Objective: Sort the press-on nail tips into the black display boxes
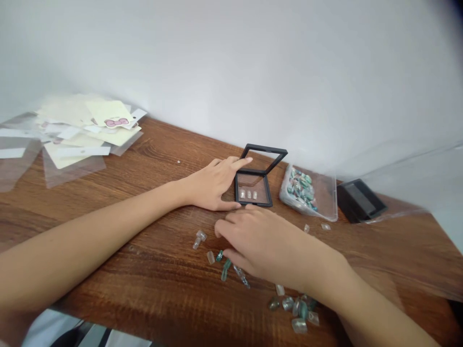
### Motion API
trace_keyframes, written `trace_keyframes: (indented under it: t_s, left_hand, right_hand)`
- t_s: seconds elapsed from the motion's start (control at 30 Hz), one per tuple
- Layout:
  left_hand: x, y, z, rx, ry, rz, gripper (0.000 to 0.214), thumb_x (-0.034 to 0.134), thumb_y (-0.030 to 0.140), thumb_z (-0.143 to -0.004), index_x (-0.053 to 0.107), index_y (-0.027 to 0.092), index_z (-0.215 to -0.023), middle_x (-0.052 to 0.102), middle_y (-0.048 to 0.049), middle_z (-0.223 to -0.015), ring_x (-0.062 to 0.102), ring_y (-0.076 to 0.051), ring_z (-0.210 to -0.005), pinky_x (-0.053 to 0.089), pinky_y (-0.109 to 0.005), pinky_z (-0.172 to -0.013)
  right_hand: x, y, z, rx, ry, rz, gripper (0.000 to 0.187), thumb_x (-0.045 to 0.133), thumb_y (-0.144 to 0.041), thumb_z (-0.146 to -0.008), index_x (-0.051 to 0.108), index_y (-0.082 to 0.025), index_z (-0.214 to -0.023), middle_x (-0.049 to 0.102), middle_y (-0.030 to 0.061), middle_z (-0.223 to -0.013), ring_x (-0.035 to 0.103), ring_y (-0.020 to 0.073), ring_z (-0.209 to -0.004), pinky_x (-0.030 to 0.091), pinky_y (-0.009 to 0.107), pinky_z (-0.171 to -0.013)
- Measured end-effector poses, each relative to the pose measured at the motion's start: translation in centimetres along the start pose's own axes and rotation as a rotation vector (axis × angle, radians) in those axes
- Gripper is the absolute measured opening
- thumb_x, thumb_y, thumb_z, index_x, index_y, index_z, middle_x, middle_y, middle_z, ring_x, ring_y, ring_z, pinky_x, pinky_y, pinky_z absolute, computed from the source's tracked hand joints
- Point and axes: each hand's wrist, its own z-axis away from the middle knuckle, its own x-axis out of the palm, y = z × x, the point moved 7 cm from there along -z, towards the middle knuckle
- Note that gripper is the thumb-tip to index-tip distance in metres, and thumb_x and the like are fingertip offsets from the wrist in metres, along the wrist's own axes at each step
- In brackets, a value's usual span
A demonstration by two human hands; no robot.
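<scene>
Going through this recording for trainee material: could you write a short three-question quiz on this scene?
1. Which touches the black-framed display case? A: left hand; B: right hand; C: neither.
2. True or false: the clear plastic tray holds teal pieces.
3. How many pale pieces lie in the lower half of the case?

Key: 1 A; 2 true; 3 three.

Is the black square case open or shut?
Open: the black square case has its clear framed lid raised off the base.
</scene>
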Motion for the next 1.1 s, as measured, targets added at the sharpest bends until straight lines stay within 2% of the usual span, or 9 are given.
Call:
trace_keyframes:
  t_s: [0.13, 0.33, 0.5, 0.6, 0.67, 0.8, 0.87, 1.1]
  left_hand:
    - [0.0, 0.0, 0.0, 0.0, -0.001, -0.017, 0.111, 0.064, 0.065, -0.083, 0.0, 0.014, -0.159, 0.033, -0.0267, -0.157, 0.037, -0.042, -0.144, 0.034, -0.058, -0.113]
    - [-0.1, 0.1, 0.0, 0.006, 0.0, -0.024, 0.111, 0.065, 0.062, -0.082, 0.001, 0.014, -0.158, 0.033, -0.0265, -0.156, 0.038, -0.042, -0.143, 0.035, -0.057, -0.112]
    - [0.0, 0.0, 0.0, -0.011, -0.008, -0.006, 0.109, 0.064, 0.063, -0.082, 0.002, 0.014, -0.158, 0.035, -0.0262, -0.156, 0.037, -0.042, -0.143, 0.034, -0.057, -0.112]
    - [0.1, 0.0, 0.0, 0.004, -0.013, -0.009, 0.104, 0.063, 0.05, -0.083, 0.0, 0.015, -0.158, 0.033, -0.025, -0.157, 0.037, -0.04, -0.144, 0.034, -0.056, -0.112]
    - [0.1, 0.0, 0.0, 0.013, -0.014, -0.011, 0.104, 0.064, 0.043, -0.081, -0.001, 0.015, -0.158, 0.033, -0.0245, -0.157, 0.038, -0.04, -0.143, 0.035, -0.055, -0.111]
    - [0.1, 0.0, 0.1, -0.001, 0.003, 0.001, 0.104, 0.062, 0.055, -0.085, 0.001, 0.015, -0.158, 0.035, -0.0251, -0.156, 0.04, -0.042, -0.14, 0.035, -0.056, -0.11]
    - [0.0, 0.0, 0.1, 0.003, 0.013, 0.005, 0.105, 0.061, 0.06, -0.085, 0.001, 0.016, -0.159, 0.035, -0.025, -0.156, 0.039, -0.042, -0.141, 0.034, -0.057, -0.111]
    - [0.1, 0.0, 0.1, 0.009, 0.004, -0.012, 0.103, 0.06, 0.057, -0.087, -0.001, 0.014, -0.159, 0.034, -0.0254, -0.158, 0.036, -0.041, -0.143, 0.034, -0.055, -0.111]
  right_hand:
    - [0.9, -1.5, -0.7, -0.108, 0.025, -0.022, 0.008, 0.058, -0.019, -0.097, 0.064, -0.016, -0.099, 0.073, 0.0073, -0.091, 0.07, 0.0236, -0.087, 0.049, 0.037, -0.08]
    - [1.6, -2.3, -0.9, -0.144, -0.027, 0.031, 0.005, 0.058, -0.014, -0.096, 0.063, -0.014, -0.096, 0.073, 0.0074, -0.088, 0.069, 0.0216, -0.08, 0.047, 0.033, -0.074]
    - [1.0, -1.3, -1.0, -0.13, 0.039, 0.027, 0.007, 0.057, -0.01, -0.095, 0.063, -0.014, -0.095, 0.073, 0.0079, -0.093, 0.068, 0.022, -0.09, 0.047, 0.035, -0.084]
    - [0.6, -0.4, -1.3, -0.069, 0.096, 0.12, 0.01, 0.056, -0.006, -0.094, 0.063, -0.013, -0.093, 0.072, 0.0105, -0.097, 0.068, 0.0234, -0.092, 0.047, 0.036, -0.082]
    - [0.6, 0.1, -1.4, -0.028, 0.09, 0.168, 0.011, 0.056, -0.005, -0.093, 0.063, -0.013, -0.094, 0.072, 0.0114, -0.099, 0.069, 0.0237, -0.089, 0.047, 0.036, -0.078]
    - [0.5, 0.5, -1.1, -0.04, 0.023, 0.07, 0.002, 0.065, -0.015, -0.092, 0.065, -0.015, -0.093, 0.072, 0.0094, -0.1, 0.069, 0.0238, -0.093, 0.048, 0.035, -0.078]
    - [0.3, 0.8, -0.9, -0.023, 0.011, 0.032, 0.004, 0.066, -0.019, -0.092, 0.065, -0.016, -0.093, 0.073, 0.0087, -0.101, 0.069, 0.023, -0.092, 0.048, 0.034, -0.077]
    - [0.8, 1.1, -1.3, 0.047, 0.03, 0.074, 0.007, 0.064, -0.021, -0.093, 0.067, -0.014, -0.092, 0.074, 0.0087, -0.096, 0.07, 0.0236, -0.086, 0.05, 0.035, -0.077]
